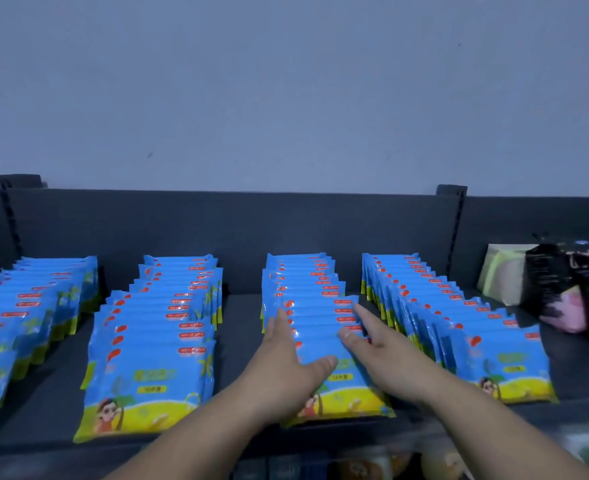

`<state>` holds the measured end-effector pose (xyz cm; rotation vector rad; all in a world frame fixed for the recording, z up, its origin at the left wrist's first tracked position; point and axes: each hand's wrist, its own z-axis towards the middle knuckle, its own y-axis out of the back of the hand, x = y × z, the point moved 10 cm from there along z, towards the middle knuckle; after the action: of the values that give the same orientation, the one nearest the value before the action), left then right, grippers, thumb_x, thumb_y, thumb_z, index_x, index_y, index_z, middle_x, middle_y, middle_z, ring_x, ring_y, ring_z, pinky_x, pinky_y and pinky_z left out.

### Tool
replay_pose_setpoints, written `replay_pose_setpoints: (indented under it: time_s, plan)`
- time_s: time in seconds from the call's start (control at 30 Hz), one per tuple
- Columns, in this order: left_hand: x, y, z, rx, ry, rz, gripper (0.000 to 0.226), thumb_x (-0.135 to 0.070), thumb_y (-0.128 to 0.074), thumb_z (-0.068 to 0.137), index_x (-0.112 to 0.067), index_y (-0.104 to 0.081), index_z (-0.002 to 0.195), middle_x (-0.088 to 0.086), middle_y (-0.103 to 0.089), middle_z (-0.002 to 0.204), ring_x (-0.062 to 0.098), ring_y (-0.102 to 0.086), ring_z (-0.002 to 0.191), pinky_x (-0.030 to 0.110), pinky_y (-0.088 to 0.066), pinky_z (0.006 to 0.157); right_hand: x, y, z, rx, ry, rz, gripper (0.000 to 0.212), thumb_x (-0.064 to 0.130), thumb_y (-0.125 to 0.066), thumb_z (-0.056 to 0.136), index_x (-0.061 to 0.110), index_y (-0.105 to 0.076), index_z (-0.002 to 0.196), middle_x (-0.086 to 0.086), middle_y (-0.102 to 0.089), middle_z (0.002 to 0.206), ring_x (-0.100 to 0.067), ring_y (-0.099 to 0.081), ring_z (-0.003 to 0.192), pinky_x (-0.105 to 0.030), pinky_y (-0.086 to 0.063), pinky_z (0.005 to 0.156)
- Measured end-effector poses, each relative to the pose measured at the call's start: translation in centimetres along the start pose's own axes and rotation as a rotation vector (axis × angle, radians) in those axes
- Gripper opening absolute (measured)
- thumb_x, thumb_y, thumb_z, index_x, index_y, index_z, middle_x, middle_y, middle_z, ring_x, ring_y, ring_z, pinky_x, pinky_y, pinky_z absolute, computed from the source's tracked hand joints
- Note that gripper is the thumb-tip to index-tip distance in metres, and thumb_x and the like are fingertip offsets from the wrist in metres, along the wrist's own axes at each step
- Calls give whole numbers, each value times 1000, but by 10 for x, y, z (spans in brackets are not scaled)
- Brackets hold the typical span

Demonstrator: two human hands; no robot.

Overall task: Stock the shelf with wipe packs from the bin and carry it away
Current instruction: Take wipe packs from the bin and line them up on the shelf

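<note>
Several rows of blue and yellow wipe packs stand leaning on the dark shelf [241, 327]. Both my hands are on the third row of wipe packs [315, 306]. My left hand [287, 358] lies along the row's left side with straight fingers, its thumb across the front pack [348, 393]. My right hand [379, 351] rests with straight fingers on the row's right side. A second row [154, 344] stands to the left and a fourth row [459, 327] to the right. The bin is not in view.
A leftmost row of packs [19, 320] runs off the left edge. Black and pink packaged goods [570, 285] and a pale pack [504, 271] sit at the right of the shelf. Other products show on a lower shelf [372, 465]. A grey wall rises behind.
</note>
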<state>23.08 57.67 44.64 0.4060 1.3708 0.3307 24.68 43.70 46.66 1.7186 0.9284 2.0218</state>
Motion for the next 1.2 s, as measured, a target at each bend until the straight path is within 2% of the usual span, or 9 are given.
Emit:
replay_pose_setpoints:
  time_s: [0.07, 0.13, 0.27, 0.43, 0.6, 0.7, 0.77, 1.0, 1.2]
  plan:
    - [-3, 5, 2, 1, -7, 15, 86, -47, -68, 77, -35, -17, 146, -12, -47, 133, 3, -56, 113, 20, -48, 91, -4, 4, 3, -15, -6, 35, 11, 39, -43, 100, 45, -42, 109, 39, -47, 97, 14, -52, 88, -4, -41, 82]
    - [-9, 17, 11, -53, -39, 90, 81, -46, -66, 81, -29, -20, 146, -7, -39, 140, 3, -52, 117, 19, -46, 94, -4, 11, 11, -45, 20, 81, 41, 41, -42, 99, 37, -35, 139, 26, -52, 125, 3, -54, 112, -19, -42, 99]
    - [-10, 25, 37, -93, -58, 310, 101, -72, -55, 72, -35, -2, 150, -10, 1, 158, 13, -14, 145, 39, -27, 116, -8, 17, 29, -24, -2, 30, 62, 49, -38, 98, 34, -11, 152, 11, -24, 156, -10, -29, 142, -36, -28, 116]
    - [5, 26, 58, -18, 119, 325, 105, -79, -54, 65, -34, -10, 149, -3, -5, 157, 16, -28, 141, 36, -33, 112, -5, 11, 40, 31, 25, 74, 46, 43, -38, 100, 43, -25, 145, 12, -42, 145, -6, -52, 121, -29, -48, 99]
    - [4, 19, 52, 21, 119, 193, 86, -67, -63, 72, -37, -24, 143, -9, -32, 136, 0, -51, 111, 20, -50, 86, -3, 6, 44, 75, 84, 105, 19, 37, -37, 101, 50, -46, 113, 19, -58, 119, 1, -61, 101, -33, -50, 95]
    - [-5, 17, 43, 42, 125, 172, 39, -54, -62, 83, -53, -33, 109, -18, -37, 124, -12, -48, 94, 6, -40, 70, -3, 2, 45, 137, 106, 128, 25, 39, -38, 101, 46, -47, 123, 20, -55, 127, 3, -61, 105, -29, -52, 93]
    - [-12, 17, 41, 73, 129, 164, 32, -50, -62, 85, -54, -32, 94, -23, -40, 115, -14, -49, 89, 2, -40, 68, -4, 2, 47, 171, 104, 109, 31, 43, -38, 100, 46, -45, 130, 21, -48, 137, 2, -56, 114, -28, -50, 96]
    - [-16, 52, 69, -61, 236, 196, 65, -42, -59, 90, -20, -25, 141, -2, -44, 134, 10, -54, 105, 28, -46, 93, 13, 23, 68, 146, 70, 34, 25, 37, -33, 103, 42, -39, 127, 13, -47, 139, -8, -54, 120, -27, -41, 103]
    - [-1, 44, 87, 22, 326, 128, 40, -40, -62, 88, -23, -44, 119, -4, -67, 105, 13, -68, 88, 36, -56, 86, 10, 16, 87, 171, 15, 40, 19, 38, -37, 102, 28, -47, 114, 13, -64, 109, -5, -64, 96, -28, -50, 92]
